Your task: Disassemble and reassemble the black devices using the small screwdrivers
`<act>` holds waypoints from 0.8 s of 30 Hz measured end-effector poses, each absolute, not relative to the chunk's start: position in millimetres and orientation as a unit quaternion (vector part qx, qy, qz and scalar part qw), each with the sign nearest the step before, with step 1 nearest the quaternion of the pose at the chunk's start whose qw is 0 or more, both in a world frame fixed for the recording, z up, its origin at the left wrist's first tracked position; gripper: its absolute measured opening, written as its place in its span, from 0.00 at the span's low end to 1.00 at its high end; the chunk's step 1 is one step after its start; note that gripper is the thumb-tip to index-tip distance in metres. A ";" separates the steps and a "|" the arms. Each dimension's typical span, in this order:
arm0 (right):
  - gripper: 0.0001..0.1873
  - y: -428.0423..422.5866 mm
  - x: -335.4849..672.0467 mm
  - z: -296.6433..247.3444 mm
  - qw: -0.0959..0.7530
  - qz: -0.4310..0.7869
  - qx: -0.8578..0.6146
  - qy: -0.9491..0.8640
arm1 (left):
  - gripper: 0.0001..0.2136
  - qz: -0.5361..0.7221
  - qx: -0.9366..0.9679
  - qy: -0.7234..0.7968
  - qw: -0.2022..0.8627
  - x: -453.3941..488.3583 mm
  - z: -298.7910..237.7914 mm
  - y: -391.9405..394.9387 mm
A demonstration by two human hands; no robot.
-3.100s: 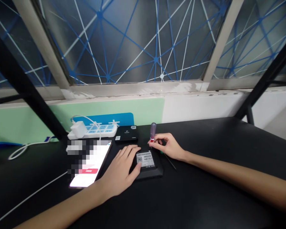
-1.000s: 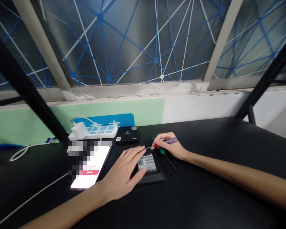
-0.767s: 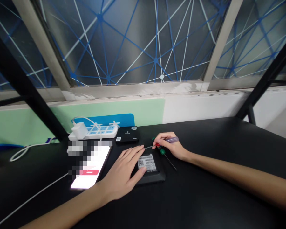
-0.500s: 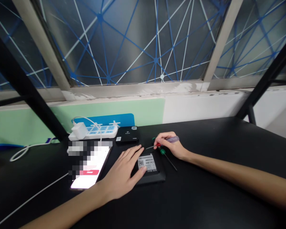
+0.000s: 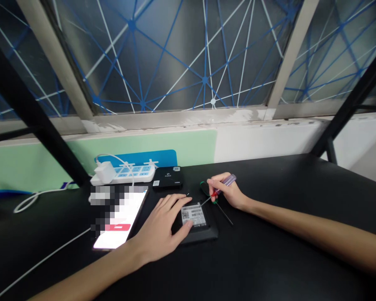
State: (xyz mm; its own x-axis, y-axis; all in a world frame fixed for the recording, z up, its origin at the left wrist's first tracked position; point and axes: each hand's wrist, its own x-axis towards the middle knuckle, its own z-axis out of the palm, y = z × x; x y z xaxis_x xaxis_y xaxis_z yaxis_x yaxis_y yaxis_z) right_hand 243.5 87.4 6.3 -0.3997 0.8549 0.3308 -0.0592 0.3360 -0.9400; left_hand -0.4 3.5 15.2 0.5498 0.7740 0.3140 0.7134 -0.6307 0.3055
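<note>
The left hand rests open across the left side of a flat black white-labelled box; the right hand grips a slim purple-handled metal screwdriver, tip near the box's far right corner.

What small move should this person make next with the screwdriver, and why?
Perhaps tilt the purple-handled screwdriver upright, to press squarely: the right hand holds it slanted, tip near a corner of the white label, while the left hand rests on the black box.
</note>
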 end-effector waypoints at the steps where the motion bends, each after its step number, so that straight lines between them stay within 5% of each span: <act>1: 0.23 87.8 243.5 5.7 0.462 0.498 -0.294 -0.672 | 0.20 0.218 0.877 0.423 0.071 -0.2 15.6 3.8; 12: 0.23 90.6 244.6 2.0 0.468 0.524 -0.267 -0.660 | 0.10 0.266 0.844 0.459 0.079 0.5 14.0 6.6; 24: 0.22 89.0 243.9 4.0 0.458 0.523 -0.284 -0.661 | 0.16 0.222 0.865 0.428 0.137 -3.0 13.2 3.0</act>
